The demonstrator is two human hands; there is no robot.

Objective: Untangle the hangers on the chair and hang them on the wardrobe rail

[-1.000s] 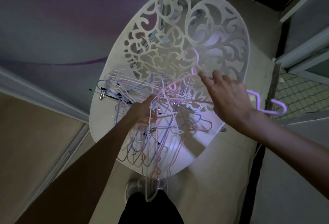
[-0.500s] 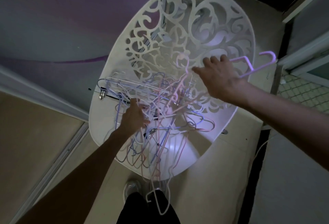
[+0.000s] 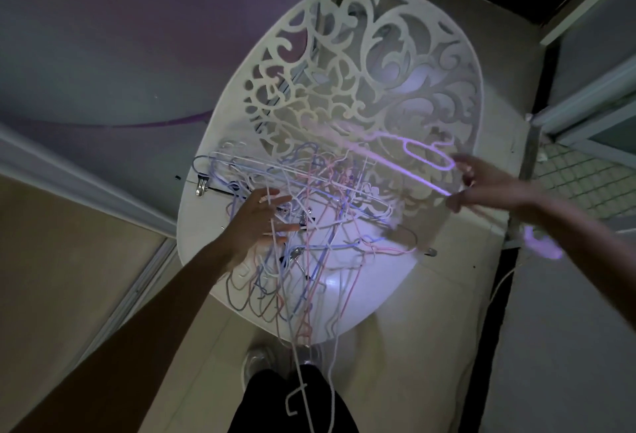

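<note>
A tangle of thin hangers (image 3: 320,212) in white, pink, blue and purple lies on the seat of a white chair (image 3: 206,226) with a cut-out scroll back. My left hand (image 3: 258,222) presses flat on the pile, fingers spread among the wires. Over the chair's right edge, my right hand (image 3: 481,185) grips a lilac hanger (image 3: 423,161), which is lifted and blurred across the chair back. A white hanger (image 3: 297,394) dangles off the seat's front edge over my legs. The wardrobe rail is out of sight.
A purple-and-white wall panel (image 3: 120,54) stands to the left, with a sliding track (image 3: 69,174) below it. A door frame (image 3: 585,105) and tiled floor (image 3: 581,181) are on the right. A white cable (image 3: 502,281) lies on the floor. My shoe (image 3: 258,360) is under the seat's front.
My right hand has swung right and down with the lilac hanger, drawing it away from the pile. My left hand has spread flat on the tangle.
</note>
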